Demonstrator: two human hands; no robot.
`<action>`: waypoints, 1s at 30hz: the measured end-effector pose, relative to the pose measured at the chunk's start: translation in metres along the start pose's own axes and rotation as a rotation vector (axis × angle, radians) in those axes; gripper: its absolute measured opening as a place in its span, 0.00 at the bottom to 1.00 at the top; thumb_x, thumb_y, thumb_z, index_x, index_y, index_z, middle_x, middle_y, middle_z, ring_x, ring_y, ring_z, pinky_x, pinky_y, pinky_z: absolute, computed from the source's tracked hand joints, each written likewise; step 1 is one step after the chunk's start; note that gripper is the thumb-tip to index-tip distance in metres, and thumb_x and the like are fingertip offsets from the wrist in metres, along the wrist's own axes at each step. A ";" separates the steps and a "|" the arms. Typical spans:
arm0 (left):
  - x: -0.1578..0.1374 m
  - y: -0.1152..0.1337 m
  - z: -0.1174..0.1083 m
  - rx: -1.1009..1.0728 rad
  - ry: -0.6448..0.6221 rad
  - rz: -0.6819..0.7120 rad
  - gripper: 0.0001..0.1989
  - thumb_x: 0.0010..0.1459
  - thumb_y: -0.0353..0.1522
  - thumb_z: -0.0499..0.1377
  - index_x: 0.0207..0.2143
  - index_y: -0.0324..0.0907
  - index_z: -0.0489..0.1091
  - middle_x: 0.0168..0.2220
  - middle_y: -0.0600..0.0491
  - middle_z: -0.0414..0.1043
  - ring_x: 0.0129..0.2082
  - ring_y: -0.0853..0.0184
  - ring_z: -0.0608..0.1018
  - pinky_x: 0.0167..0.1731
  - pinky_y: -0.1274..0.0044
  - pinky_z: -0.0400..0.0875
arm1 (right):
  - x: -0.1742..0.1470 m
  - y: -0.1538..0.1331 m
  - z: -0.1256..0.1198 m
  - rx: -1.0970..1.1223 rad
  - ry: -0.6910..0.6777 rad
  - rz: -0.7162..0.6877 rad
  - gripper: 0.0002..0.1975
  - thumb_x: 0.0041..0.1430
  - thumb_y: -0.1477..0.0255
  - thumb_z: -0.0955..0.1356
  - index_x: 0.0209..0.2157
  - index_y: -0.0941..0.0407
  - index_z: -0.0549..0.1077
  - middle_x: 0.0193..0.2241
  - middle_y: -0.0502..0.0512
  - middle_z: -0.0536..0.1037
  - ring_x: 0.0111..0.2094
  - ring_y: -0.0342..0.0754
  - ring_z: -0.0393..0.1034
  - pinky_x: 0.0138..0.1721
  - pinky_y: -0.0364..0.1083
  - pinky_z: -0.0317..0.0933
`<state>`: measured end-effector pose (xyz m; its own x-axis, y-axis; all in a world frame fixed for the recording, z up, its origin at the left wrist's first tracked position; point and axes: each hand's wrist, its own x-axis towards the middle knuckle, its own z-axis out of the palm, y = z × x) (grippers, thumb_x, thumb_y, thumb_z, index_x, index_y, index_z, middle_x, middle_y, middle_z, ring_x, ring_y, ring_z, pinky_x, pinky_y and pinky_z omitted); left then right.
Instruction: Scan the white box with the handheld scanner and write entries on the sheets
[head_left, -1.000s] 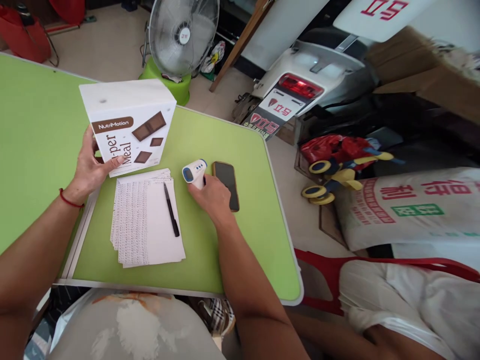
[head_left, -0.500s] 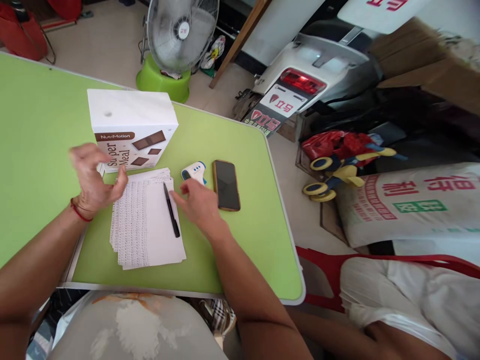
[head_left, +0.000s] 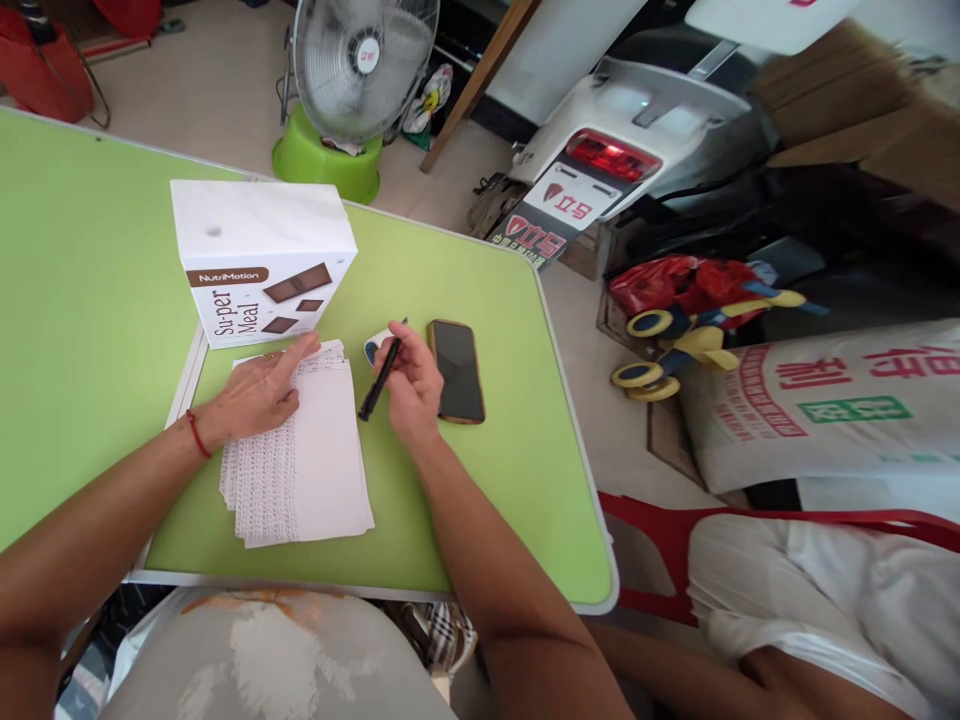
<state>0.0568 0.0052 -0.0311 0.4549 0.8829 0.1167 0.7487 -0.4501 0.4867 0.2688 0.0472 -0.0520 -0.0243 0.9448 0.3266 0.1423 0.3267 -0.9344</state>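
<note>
Black pen (head_left: 380, 378) in its fingers, my right hand (head_left: 417, 388) hovers just right of a stack of handwritten paper sheets (head_left: 322, 460). My left hand (head_left: 259, 393) lies flat with fingers stretched over the upper left of the sheets, covering part of the writing. Behind it stands a white box (head_left: 266, 235) printed "NutriMotion Su-per Meal". A white and blue handheld device (head_left: 373, 345) lies beyond my right hand, mostly hidden by it. To the right of that hand rests a dark phone (head_left: 459, 372) in a brown-edged case.
Everything lies on a green table (head_left: 525, 500) with a pale rim. A fan (head_left: 366, 60) on a green stool (head_left: 322, 165) stands behind it. At the right are a white scooter (head_left: 600, 150), a large printed sack (head_left: 832, 400) and a person in white (head_left: 825, 610) on a red chair.
My right hand has picked the pen up off the sheets. My left hand has come down from in front of the box and now lies on the paper.
</note>
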 end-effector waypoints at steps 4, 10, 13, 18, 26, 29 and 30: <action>0.000 -0.001 0.002 -0.030 0.012 0.003 0.38 0.57 0.22 0.48 0.65 0.47 0.33 0.57 0.52 0.65 0.49 0.62 0.73 0.46 0.71 0.69 | -0.004 0.004 0.004 -0.058 0.023 -0.019 0.13 0.56 0.61 0.62 0.41 0.52 0.62 0.27 0.49 0.66 0.27 0.44 0.65 0.32 0.47 0.65; 0.000 -0.008 0.005 -0.039 0.044 0.007 0.35 0.57 0.23 0.50 0.64 0.44 0.39 0.52 0.50 0.66 0.46 0.63 0.73 0.43 0.73 0.70 | -0.017 -0.003 0.002 -0.239 -0.189 -0.112 0.07 0.56 0.65 0.64 0.34 0.52 0.64 0.30 0.50 0.74 0.30 0.44 0.69 0.36 0.47 0.65; 0.000 -0.008 0.003 -0.046 0.050 0.018 0.34 0.58 0.24 0.50 0.64 0.43 0.41 0.52 0.48 0.65 0.47 0.62 0.73 0.43 0.72 0.70 | -0.017 -0.006 0.002 -0.285 -0.247 -0.220 0.10 0.52 0.66 0.67 0.33 0.51 0.62 0.30 0.50 0.75 0.32 0.44 0.71 0.37 0.48 0.65; -0.001 -0.008 0.003 -0.071 0.053 0.013 0.34 0.57 0.25 0.51 0.64 0.44 0.41 0.51 0.47 0.65 0.46 0.62 0.73 0.44 0.71 0.69 | -0.015 -0.005 0.002 -0.296 -0.268 -0.280 0.20 0.44 0.63 0.73 0.33 0.51 0.59 0.31 0.50 0.74 0.30 0.45 0.70 0.34 0.48 0.66; -0.001 -0.010 0.004 -0.087 0.057 0.011 0.34 0.58 0.25 0.51 0.64 0.45 0.41 0.51 0.48 0.65 0.44 0.63 0.73 0.42 0.72 0.70 | -0.017 -0.002 0.003 -0.314 -0.278 -0.250 0.18 0.46 0.64 0.72 0.34 0.51 0.61 0.30 0.50 0.74 0.30 0.45 0.69 0.35 0.48 0.66; -0.001 -0.010 0.004 -0.090 0.058 0.016 0.34 0.58 0.26 0.51 0.63 0.45 0.41 0.51 0.48 0.65 0.45 0.63 0.73 0.42 0.72 0.70 | -0.016 -0.002 0.003 -0.318 -0.285 -0.272 0.17 0.46 0.64 0.72 0.33 0.51 0.61 0.30 0.50 0.74 0.30 0.45 0.70 0.35 0.48 0.66; -0.001 -0.010 0.004 -0.090 0.060 0.017 0.33 0.58 0.26 0.51 0.63 0.45 0.41 0.50 0.48 0.65 0.45 0.63 0.73 0.42 0.71 0.70 | -0.016 -0.002 0.003 -0.328 -0.288 -0.272 0.16 0.46 0.64 0.72 0.33 0.51 0.62 0.30 0.50 0.74 0.30 0.45 0.70 0.35 0.48 0.66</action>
<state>0.0508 0.0079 -0.0392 0.4356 0.8829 0.1754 0.6937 -0.4535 0.5596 0.2661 0.0311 -0.0556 -0.3689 0.8101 0.4558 0.3945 0.5804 -0.7124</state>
